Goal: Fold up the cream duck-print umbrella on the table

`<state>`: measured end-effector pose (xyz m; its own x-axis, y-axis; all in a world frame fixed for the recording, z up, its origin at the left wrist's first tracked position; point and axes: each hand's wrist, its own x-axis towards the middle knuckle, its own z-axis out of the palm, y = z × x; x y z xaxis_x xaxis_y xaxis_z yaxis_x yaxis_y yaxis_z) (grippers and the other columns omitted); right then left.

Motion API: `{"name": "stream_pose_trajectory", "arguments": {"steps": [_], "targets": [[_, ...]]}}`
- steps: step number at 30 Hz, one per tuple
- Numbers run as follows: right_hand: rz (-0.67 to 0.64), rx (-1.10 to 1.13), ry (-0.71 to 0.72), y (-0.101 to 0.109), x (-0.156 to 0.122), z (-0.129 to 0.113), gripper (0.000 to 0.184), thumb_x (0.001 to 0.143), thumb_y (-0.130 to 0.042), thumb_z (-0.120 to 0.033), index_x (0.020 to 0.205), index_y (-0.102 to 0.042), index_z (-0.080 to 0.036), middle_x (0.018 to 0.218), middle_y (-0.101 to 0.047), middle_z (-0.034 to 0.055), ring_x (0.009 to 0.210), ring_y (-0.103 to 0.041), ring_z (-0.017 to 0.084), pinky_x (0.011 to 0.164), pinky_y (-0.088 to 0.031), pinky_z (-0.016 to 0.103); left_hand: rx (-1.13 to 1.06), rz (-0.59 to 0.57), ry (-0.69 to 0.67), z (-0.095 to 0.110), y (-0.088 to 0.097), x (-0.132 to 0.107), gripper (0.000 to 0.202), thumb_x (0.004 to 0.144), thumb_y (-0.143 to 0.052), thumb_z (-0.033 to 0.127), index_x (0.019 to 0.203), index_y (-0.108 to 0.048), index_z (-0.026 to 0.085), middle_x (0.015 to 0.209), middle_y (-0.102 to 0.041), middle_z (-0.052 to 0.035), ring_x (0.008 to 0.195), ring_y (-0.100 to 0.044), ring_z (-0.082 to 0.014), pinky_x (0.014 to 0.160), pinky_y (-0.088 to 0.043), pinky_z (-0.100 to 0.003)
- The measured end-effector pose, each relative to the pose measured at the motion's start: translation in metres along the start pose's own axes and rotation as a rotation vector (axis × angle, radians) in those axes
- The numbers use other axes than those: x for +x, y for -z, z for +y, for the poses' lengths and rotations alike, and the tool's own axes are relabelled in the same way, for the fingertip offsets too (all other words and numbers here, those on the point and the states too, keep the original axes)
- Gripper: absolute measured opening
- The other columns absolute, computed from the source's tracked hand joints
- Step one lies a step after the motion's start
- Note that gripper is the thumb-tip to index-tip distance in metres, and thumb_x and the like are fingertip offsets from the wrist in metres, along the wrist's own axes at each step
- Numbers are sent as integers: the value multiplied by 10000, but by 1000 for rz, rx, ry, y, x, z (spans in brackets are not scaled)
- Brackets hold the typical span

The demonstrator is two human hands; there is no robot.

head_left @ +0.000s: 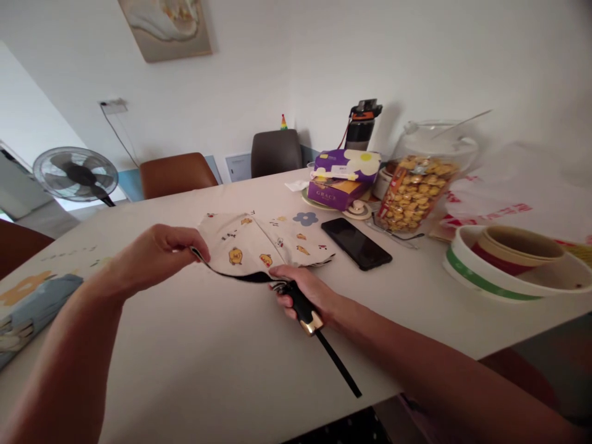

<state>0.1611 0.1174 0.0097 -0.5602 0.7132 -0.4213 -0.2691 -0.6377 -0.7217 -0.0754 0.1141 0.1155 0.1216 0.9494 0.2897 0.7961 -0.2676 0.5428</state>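
Observation:
A folding umbrella (259, 237) lies across the middle of the view, its cream canopy printed with small yellow cartoon figures and its black underside showing along the near edge. My left hand (173, 253) pinches the canopy's left edge and holds it out sideways. Around the base of the canopy, beside the black handle with its gold end, my right hand (308, 290) is closed. A black wrist strap (337, 364) hangs from the handle toward the table's near edge. The umbrella's ribs are mostly hidden under the cloth.
On the white table (185, 370) lie a black phone (356, 243) and glasses (398, 234). Behind them stand purple boxes (342, 176), a dark bottle (361, 126) and a snack-filled pitcher (416, 191). Bowls (504, 265) are at right, folded patterned cloth (37, 314) at left.

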Motion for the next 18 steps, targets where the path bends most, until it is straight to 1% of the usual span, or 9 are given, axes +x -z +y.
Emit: {"name": "stream_pose_trajectory", "arguments": {"steps": [2,3,5,6,9,12,15,17,18], "targets": [[15,-36,-15,-1,-1,-2,172,781,-554,-301,732,-450,-173,510,-442,-53,352,-373,61,305,-359,184,49,-335,34,-8,5,0,240,613,-489,243,675,-715,293,664,-670,7,634,-592,-159,540,-457,-231],[25,-62,-25,-1,-2,-3,178,788,-541,-299,713,-436,-176,483,-427,-55,345,-367,65,307,-359,186,62,-452,54,-12,8,0,285,637,-471,247,755,-724,306,672,-670,1,624,-593,-156,538,-460,-229],[46,-110,-26,-2,-3,-4,196,792,-530,-300,686,-413,-183,438,-409,-56,336,-358,71,313,-360,189,24,-530,81,-17,14,0,349,671,-457,257,900,-713,321,696,-674,-12,567,-578,-144,506,-459,-227],[58,-136,-20,-2,-3,-4,201,788,-533,-297,678,-407,-185,422,-408,-55,334,-356,73,315,-360,190,-17,-526,86,-19,16,0,362,684,-459,266,947,-701,324,723,-680,-17,537,-565,-136,489,-458,-228],[104,-236,-16,-4,-4,-2,204,770,-545,-291,667,-404,-185,398,-422,-49,318,-363,77,313,-359,194,-156,-355,96,-19,21,2,322,688,-509,296,956,-688,301,839,-692,-35,502,-541,-115,487,-467,-241],[125,-348,-19,-9,-5,1,198,748,-569,-308,682,-434,-178,385,-435,-47,296,-386,91,295,-355,204,-237,-141,122,-17,18,7,290,675,-572,304,944,-671,258,956,-682,-52,637,-601,-136,611,-507,-273],[110,-441,-25,-14,-7,5,181,733,-581,-313,711,-479,-165,370,-442,-46,278,-394,101,277,-349,209,-184,49,165,-18,3,13,325,707,-571,363,993,-636,225,1060,-652,-66,871,-611,-173,780,-485,-304],[100,-479,-26,-16,-8,8,175,733,-570,-312,701,-487,-162,358,-436,-48,269,-394,100,266,-338,202,-70,164,205,-22,-14,19,364,763,-497,437,1008,-612,193,1051,-646,-85,919,-595,-193,797,-463,-320],[97,-491,-20,-17,-8,9,174,732,-564,-313,693,-487,-161,353,-434,-49,263,-390,97,263,-335,199,-14,170,230,-25,-24,22,397,792,-445,481,999,-601,180,1014,-651,-92,903,-595,-203,784,-455,-333]]}}
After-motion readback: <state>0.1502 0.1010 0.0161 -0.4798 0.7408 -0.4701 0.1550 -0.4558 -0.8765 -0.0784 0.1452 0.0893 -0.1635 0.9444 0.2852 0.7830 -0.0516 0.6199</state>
